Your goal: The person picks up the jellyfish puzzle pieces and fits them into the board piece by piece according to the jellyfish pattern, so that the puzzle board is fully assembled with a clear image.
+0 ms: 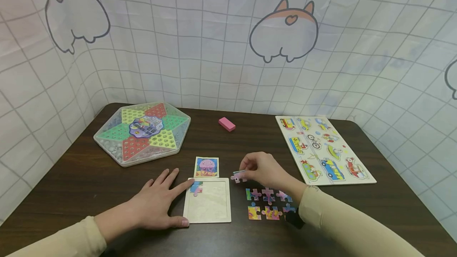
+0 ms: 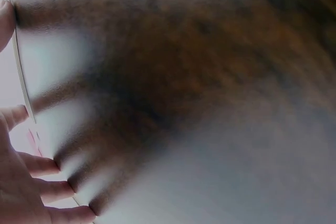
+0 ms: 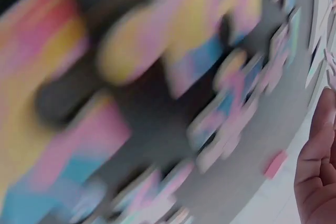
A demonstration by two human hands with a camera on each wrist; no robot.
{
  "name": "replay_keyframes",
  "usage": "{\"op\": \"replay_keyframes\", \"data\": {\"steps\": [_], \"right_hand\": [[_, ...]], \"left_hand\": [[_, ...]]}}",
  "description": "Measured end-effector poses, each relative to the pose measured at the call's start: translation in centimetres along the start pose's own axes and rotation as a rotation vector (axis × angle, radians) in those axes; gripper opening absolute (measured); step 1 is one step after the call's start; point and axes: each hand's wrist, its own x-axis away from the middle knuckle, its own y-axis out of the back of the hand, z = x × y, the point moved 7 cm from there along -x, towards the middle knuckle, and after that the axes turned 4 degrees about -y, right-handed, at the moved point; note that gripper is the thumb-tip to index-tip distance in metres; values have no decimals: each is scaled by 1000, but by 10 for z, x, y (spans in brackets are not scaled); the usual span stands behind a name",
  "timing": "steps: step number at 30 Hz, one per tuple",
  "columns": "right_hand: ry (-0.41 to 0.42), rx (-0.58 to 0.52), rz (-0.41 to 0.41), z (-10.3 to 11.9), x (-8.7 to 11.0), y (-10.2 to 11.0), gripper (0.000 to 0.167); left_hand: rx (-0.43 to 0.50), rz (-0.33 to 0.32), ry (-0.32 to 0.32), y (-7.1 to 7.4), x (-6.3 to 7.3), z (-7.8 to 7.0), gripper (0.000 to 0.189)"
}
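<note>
My right hand (image 1: pixel 265 169) pinches a pink and blue jigsaw piece (image 1: pixel 238 176) above the table, just right of a square wooden puzzle tray (image 1: pixel 212 205). One blue and pink corner piece (image 1: pixel 196 188) lies in the tray's upper left corner. My left hand (image 1: pixel 157 199) rests with spread fingers at the tray's left side, its index fingertip at the upper left corner and its thumb near the lower left edge. A picture card of a pink octopus (image 1: pixel 207 166) lies directly behind the tray. In the left wrist view, fingertips (image 2: pixel 79 213) touch the dark tabletop.
Several loose jigsaw pieces (image 1: pixel 268 195) lie in two rows right of the tray, partly under my right wrist. A pink block (image 1: pixel 227 124) sits farther back. At the back left is a hexagonal Chinese checkers box (image 1: pixel 171 134); a vehicle picture board (image 1: pixel 303 130) lies at right.
</note>
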Motion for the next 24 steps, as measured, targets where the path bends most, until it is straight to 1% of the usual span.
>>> {"op": "replay_keyframes", "data": {"steps": [9, 14, 18, 24], "right_hand": [[-96, -173, 64, 18, -13, -34, 13], [-143, -202, 77, 24, -17, -44, 15], [-183, -199, 96, 27, -19, -54, 14], [-195, -225, 107, 32, -23, -63, 13]], "left_hand": [[-2, 1, 5, -2, -1, 1, 101], [0, 4, 15, -2, 0, 1, 101], [4, 7, 18, -1, 0, 1, 100], [-5, 0, 20, -2, 0, 1, 100]]}}
